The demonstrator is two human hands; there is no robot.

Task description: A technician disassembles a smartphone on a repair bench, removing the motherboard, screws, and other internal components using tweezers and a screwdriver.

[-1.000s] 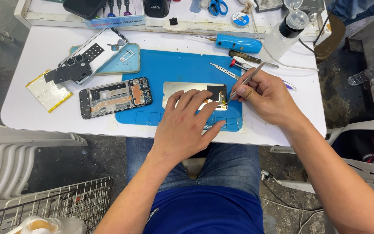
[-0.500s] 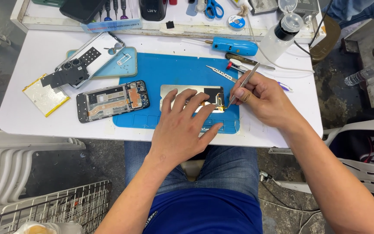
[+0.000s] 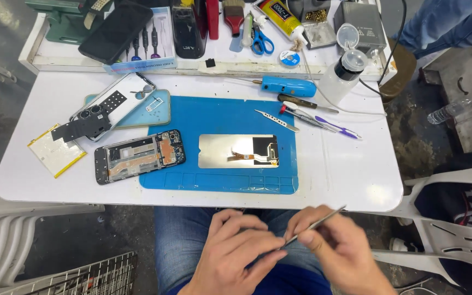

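While both hands are low over the lap, below the table (image 3: 350,180) edge, the right hand (image 3: 337,248) pinches thin metal tweezers (image 3: 315,225) between thumb and fingers, clamped on them, with the steel stem slanting up to the right. The left hand (image 3: 236,251) is curled, its fingertips (image 3: 277,255) meeting the tweezers' lower tip; if it grips something tiny there, I cannot tell. On the white, smooth table lies a blue rubber mat (image 3: 219,117), rectangular with shallow grooves along its near side. In the mat's middle rests a screen (image 3: 239,151), flat and shiny grey, with a dark patch and a small orange flex ribbon on its right part. Just left of it, half on the mat, is an open phone frame (image 3: 137,157), black, showing copper-coloured parts inside. Farther left lie a yellow battery (image 3: 55,153) and a pale back cover (image 3: 113,104) with a black plate on it. Behind the mat are a second pair of tweezers (image 3: 277,120), a blue cylindrical tool (image 3: 288,86) and a clear plastic bottle (image 3: 342,76). Blue jeans (image 3: 187,240) cover the knees.
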